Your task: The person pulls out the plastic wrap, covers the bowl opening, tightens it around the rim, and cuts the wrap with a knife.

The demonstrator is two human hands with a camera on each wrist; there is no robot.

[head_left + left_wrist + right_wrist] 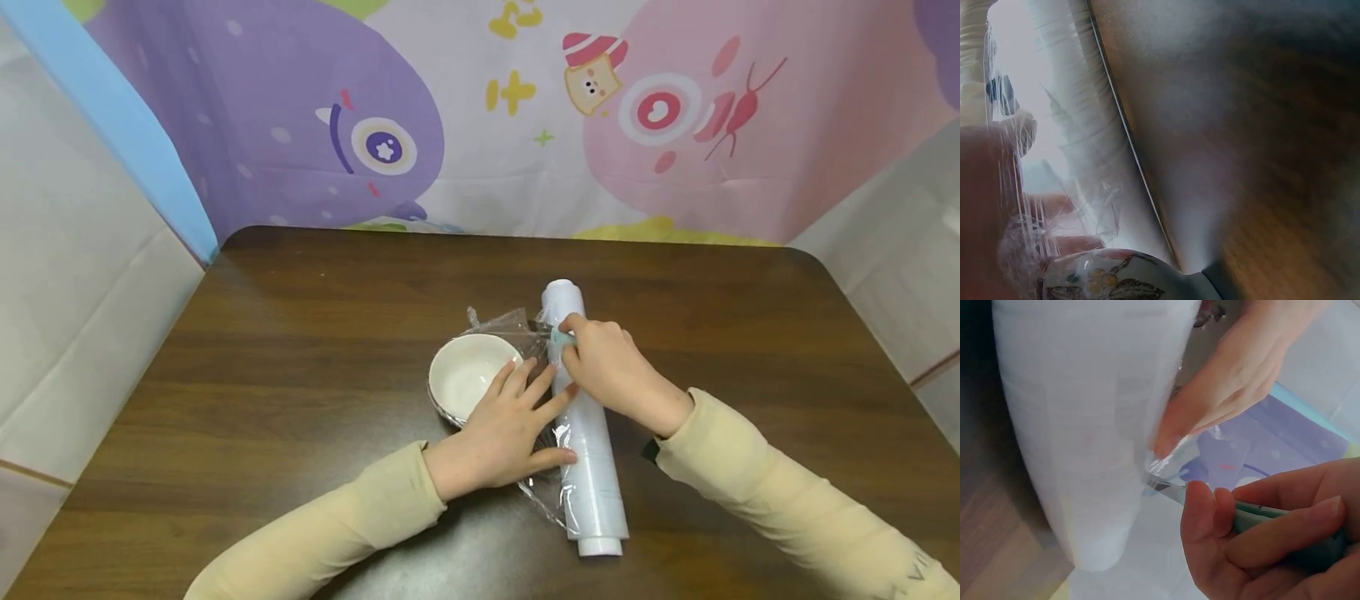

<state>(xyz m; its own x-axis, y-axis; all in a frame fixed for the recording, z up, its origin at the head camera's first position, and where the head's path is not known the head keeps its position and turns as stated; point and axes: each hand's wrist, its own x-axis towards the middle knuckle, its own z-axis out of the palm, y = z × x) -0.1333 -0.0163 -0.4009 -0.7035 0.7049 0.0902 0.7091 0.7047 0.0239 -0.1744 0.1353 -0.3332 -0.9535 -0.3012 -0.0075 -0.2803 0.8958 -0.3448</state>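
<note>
A roll of clear plastic wrap (592,475) lies lengthwise on the table, with a loose sheet of film (504,325) reaching left from it to a white bowl (463,375). The left wrist view shows a painted flower pattern on the outside of the bowl (1107,275). My left hand (502,429) spreads its fingers over the bowl's right rim and the film, fingertips near the roll. In my right hand (611,367) I grip a green-handled utility knife (1260,515). Its blade (1165,485) points at the film beside the roll.
The dark wooden table (300,350) carries the bowl and roll near its middle. A cartoon-printed cloth (480,117) hangs behind the table's back edge. Pale panels stand on the left and right.
</note>
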